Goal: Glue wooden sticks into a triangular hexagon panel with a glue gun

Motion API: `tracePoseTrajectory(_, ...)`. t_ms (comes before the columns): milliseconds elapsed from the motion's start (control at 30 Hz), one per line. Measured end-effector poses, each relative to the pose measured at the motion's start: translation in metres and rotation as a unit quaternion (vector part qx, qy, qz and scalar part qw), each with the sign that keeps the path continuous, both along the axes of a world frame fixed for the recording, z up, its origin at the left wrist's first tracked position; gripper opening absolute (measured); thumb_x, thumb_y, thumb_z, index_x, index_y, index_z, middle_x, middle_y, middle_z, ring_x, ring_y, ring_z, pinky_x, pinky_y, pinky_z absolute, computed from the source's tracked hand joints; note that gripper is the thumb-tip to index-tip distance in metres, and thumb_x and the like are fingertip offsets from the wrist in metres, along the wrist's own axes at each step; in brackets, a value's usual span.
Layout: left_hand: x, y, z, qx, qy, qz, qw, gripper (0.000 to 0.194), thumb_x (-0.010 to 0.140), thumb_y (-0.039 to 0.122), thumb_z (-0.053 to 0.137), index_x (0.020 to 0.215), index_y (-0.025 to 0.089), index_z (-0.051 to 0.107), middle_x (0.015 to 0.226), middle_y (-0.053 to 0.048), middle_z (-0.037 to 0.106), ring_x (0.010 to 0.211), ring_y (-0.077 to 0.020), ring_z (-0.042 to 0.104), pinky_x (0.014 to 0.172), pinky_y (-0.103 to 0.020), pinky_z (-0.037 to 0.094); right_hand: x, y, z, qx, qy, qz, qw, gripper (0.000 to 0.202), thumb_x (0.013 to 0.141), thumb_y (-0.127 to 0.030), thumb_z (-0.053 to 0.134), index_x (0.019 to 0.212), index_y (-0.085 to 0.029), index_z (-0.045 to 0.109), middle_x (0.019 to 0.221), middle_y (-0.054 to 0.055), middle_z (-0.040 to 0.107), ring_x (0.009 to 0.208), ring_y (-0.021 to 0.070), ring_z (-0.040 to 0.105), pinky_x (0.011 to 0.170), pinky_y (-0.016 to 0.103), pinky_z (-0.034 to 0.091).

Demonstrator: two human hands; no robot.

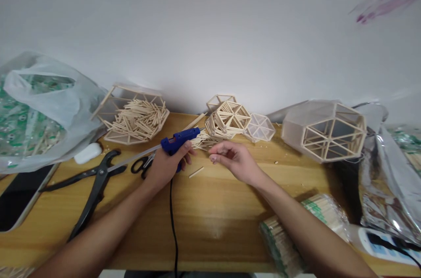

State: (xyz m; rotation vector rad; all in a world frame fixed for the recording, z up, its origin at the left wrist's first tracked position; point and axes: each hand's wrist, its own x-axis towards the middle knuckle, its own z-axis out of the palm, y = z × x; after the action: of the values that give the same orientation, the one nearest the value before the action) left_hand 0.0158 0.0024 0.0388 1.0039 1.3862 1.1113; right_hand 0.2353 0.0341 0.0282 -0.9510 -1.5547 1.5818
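My left hand [164,165] is closed around a blue hot glue gun [177,141], its nozzle pointing right and a glue stick [134,158] sticking out of its back. To the right of the nozzle, my right hand [238,162] has its thumb and fingertips pinched together; whatever is between them is too small to make out. A short wooden stick [196,172] lies on the table between the hands. Just behind them are loose sticks [205,141] and small hexagonal stick frames [228,118]. A hexagonal piece with a pale covering [260,127] leans beside these.
Pliers [100,172], scissors [141,165], a white case [88,153] and a phone [24,197] lie left. Behind them stands a hexagonal frame filled with sticks [140,118], near a plastic bag [49,107]. A covered hexagonal lantern-like frame [311,126] and stick packs [283,243] are right.
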Motion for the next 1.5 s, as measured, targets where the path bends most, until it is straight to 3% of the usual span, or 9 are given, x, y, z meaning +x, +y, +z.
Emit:
tracePoseTrajectory(233,-0.002,0.0,-0.004,0.002,0.006,0.0,1.0,0.052,0.08,0.067,0.074,0.081,0.015,0.076,0.067,-0.005,0.071,0.054,-0.0143,0.062,0.053,-0.025,0.05,0.001,0.004,-0.002,-0.02,0.028,-0.034,0.999,0.035,0.086,-0.05,0.082,0.099,-0.018,0.078,0.086,0.007,0.078,0.077,0.0173,0.072,0.074,0.033,0.058)
tracePoseTrajectory(433,-0.001,-0.001,-0.001,0.002,0.026,-0.01,1.0,0.056,0.078,0.072,0.073,0.074,0.016,0.069,0.056,-0.001,0.061,0.049,-0.0122,0.056,0.05,-0.024,0.046,0.003,0.009,0.006,-0.017,0.035,-0.095,0.995,0.032,0.079,-0.045,0.089,0.095,-0.018,0.079,0.08,0.005,0.078,0.072,0.0158,0.07,0.072,0.031,0.058)
tracePoseTrajectory(600,-0.002,-0.002,-0.002,0.006,0.003,-0.004,1.0,0.061,0.082,0.076,0.067,0.076,0.016,0.069,0.058,-0.001,0.06,0.05,-0.0122,0.054,0.047,-0.023,0.044,0.003,0.008,0.011,-0.03,0.042,-0.107,0.993,0.032,0.073,-0.041,0.093,0.09,-0.019,0.078,0.081,0.004,0.078,0.073,0.0159,0.069,0.071,0.031,0.056)
tracePoseTrajectory(833,-0.002,-0.004,0.0,0.004,-0.021,-0.004,1.0,0.055,0.085,0.071,0.067,0.08,0.016,0.07,0.069,-0.003,0.064,0.055,-0.0121,0.055,0.047,-0.022,0.044,0.003,0.004,0.016,-0.029,0.055,-0.09,0.994,0.025,0.085,-0.04,0.08,0.094,-0.018,0.071,0.076,0.002,0.07,0.067,0.0135,0.059,0.064,0.028,0.047)
tracePoseTrajectory(1033,-0.004,-0.003,-0.003,0.028,0.019,-0.009,0.999,0.055,0.088,0.07,0.065,0.081,0.016,0.071,0.067,-0.002,0.063,0.055,-0.0122,0.055,0.05,-0.022,0.045,0.0,0.002,0.014,-0.017,0.052,-0.098,0.994,0.027,0.091,-0.044,0.073,0.097,-0.019,0.062,0.058,-0.009,0.048,0.052,0.0092,0.041,0.053,0.023,0.032)
tracePoseTrajectory(1133,-0.005,-0.003,-0.004,0.032,0.036,-0.004,0.999,0.053,0.088,0.068,0.067,0.08,0.016,0.073,0.064,-0.002,0.062,0.055,-0.0121,0.055,0.051,-0.022,0.045,-0.001,0.002,0.013,-0.025,0.063,-0.102,0.993,0.036,0.087,-0.049,0.079,0.102,-0.02,0.065,0.068,-0.002,0.066,0.062,0.0129,0.059,0.059,0.025,0.045)
tracePoseTrajectory(1233,-0.004,-0.002,0.0,0.038,0.037,0.002,0.999,0.053,0.085,0.068,0.069,0.079,0.016,0.073,0.061,-0.001,0.061,0.053,-0.0122,0.054,0.05,-0.023,0.044,0.0,0.004,0.013,-0.038,0.086,-0.106,0.99,0.038,0.078,-0.041,0.09,0.102,-0.02,0.069,0.088,0.005,0.079,0.08,0.0167,0.07,0.069,0.028,0.053)
tracePoseTrajectory(1500,-0.004,-0.004,0.0,0.037,0.022,0.001,0.999,0.047,0.085,0.063,0.072,0.08,0.016,0.074,0.07,-0.004,0.068,0.056,-0.0122,0.056,0.053,-0.023,0.047,0.003,0.006,0.02,-0.172,0.179,-0.039,0.968,0.033,0.073,-0.034,0.095,0.095,-0.019,0.076,0.079,0.0,0.075,0.066,0.0107,0.064,0.064,0.024,0.052)
